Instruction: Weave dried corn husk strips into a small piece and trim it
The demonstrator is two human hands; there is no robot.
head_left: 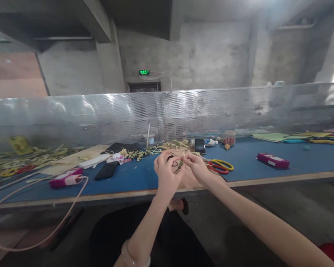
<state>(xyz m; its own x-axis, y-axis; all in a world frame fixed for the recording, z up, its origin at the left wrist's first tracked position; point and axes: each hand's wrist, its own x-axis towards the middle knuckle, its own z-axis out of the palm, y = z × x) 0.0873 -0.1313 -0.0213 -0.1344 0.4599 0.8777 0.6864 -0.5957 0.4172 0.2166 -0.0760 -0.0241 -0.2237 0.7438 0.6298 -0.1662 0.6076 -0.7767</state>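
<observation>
My left hand (167, 171) and my right hand (195, 165) are raised close together above the front edge of the blue table (139, 178). Between their fingertips is a small pale green plant piece (180, 163) with thin dark loops hanging below it. The right fingers pinch its upper end, and the left thumb and fingers curve round its other side. Just right of the right hand lie scissors (221, 165) with red and yellow handles. Brown paper (187, 180) lies beneath the hands.
A black phone (107, 171), a purple box (66, 177) with a pink cable, and dried stems (44, 157) are on the left. Another purple box (272, 160) lies right, a jar (229, 138) behind. A perforated metal screen (122, 115) stands along the back.
</observation>
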